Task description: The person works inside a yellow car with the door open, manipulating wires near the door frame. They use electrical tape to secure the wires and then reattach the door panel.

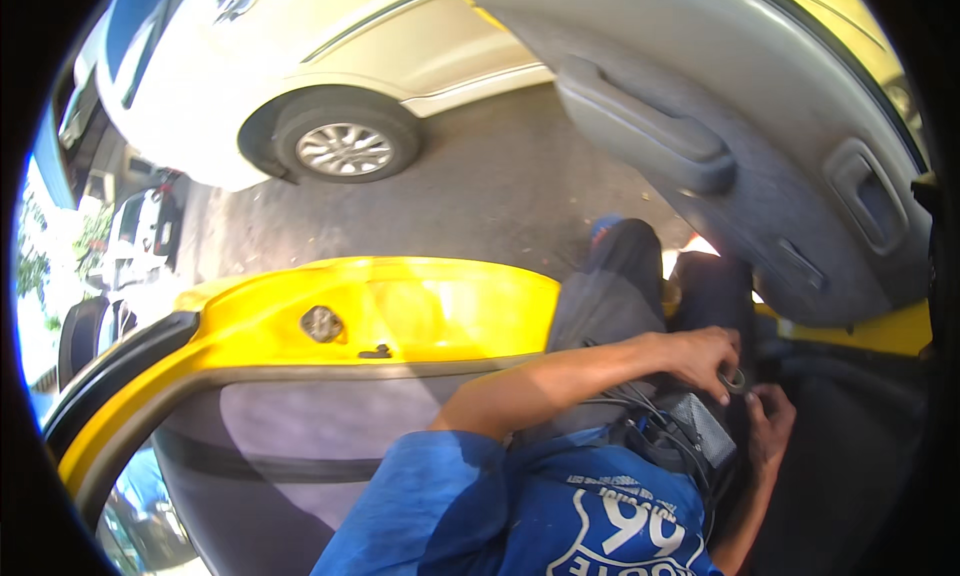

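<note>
My left hand [700, 362] is closed over my lap, its fingers curled round a small grey-green ring-shaped thing [737, 381], which may be a roll of tape. Just to the right and nearer to me, my right hand [772, 424] has its thumb and fingers bent together, close to the ring. Whatever is between those fingers is too small to make out. Below the hands, a grey box [705, 428] with black cables [655, 408] lies against my blue shirt. Dark trousers [610, 296] cover my legs, which point out through a car doorway.
A grey door panel [740, 106] with an armrest [650, 136] stands at the upper right. On the left are a yellow door frame [450, 301] and a grey inner panel [270, 426]. Beyond the doorway, a pale car [370, 51] is parked on the pavement [500, 176].
</note>
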Demonstrator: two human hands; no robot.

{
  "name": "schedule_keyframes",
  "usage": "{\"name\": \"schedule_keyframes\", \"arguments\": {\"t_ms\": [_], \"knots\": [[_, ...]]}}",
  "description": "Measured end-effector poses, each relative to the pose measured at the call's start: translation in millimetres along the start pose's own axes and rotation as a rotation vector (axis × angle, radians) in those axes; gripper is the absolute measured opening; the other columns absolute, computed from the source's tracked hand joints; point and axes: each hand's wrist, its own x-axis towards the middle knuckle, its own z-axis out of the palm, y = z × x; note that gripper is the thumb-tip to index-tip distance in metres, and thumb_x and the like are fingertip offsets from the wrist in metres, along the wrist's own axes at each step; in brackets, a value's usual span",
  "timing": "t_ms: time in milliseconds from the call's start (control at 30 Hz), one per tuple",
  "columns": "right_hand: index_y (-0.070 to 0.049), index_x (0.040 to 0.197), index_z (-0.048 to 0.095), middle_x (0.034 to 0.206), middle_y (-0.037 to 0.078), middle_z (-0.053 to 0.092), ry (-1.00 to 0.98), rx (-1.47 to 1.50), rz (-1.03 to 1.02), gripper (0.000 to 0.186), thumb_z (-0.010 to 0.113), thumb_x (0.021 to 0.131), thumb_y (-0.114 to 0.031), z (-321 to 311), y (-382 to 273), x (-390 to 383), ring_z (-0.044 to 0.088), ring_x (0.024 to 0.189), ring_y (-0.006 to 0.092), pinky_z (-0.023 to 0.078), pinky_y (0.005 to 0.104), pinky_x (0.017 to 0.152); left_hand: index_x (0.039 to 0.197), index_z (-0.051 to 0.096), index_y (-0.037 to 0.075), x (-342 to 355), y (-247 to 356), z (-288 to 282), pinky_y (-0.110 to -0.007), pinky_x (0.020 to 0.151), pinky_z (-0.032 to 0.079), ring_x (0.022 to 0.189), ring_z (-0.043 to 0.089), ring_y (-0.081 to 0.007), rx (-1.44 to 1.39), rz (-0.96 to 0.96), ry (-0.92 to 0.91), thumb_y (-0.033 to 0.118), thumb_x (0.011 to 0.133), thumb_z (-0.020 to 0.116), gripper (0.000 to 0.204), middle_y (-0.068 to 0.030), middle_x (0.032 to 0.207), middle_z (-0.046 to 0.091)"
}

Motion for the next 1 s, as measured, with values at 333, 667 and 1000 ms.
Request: {"name": "schedule_keyframes", "arguments": {"t_ms": [333, 667, 1000], "knots": [[-0.001, 0.098, 0.054, 0.095, 0.006, 0.052, -0.244, 0.053, -0.205, 0.011, 0.051, 0.1, -0.012, 6.3, 12.6, 20.8, 0.048, 0.091, 0.0152, 0.041, 0.0297, 0.085, 0.099, 0.075, -0.005, -8.9, -10.8, 9.8, -0.046, 0.099, 0.053, 0.117, 0.066, -0.039, 0.02, 0.084, 0.115, 0.029, 0.078, 0.084, 0.041, -0.0252, 0.124, 0.068], [-0.005, 0.103, 0.058, 0.089, -0.001, 0.056, -0.359, 0.358, 0.031, 0.013, 0.066, 0.098, -0.013, 16.8, -38.8, 36.2, 0.047, 0.08, 0.0069, 0.038, 0.0239, 0.071, 0.109, 0.07, -0.006, -28.2, 23.7, -24.7, -0.047, 0.09, 0.055, 0.105, 0.069, -0.0409, -0.094, -0.031, 0.227, 0.029, 0.086, 0.08, 0.043, -0.0235, 0.109, 0.071], [0.001, 0.093, 0.061, 0.078, 0.008, 0.06, -0.325, -0.05, -0.026, 0.015, 0.068, 0.099, -0.011, -13.6, -70.8, 39.5, 0.053, 0.073, 0.0155, 0.045, 0.0342, 0.068, 0.092, 0.067, -0.001, -38.5, 39.1, -36.1, -0.041, 0.095, 0.054, 0.109, 0.067, -0.0345, -0.106, -0.162, 0.13, 0.036, 0.089, 0.082, 0.04, -0.0161, 0.121, 0.069]]}}
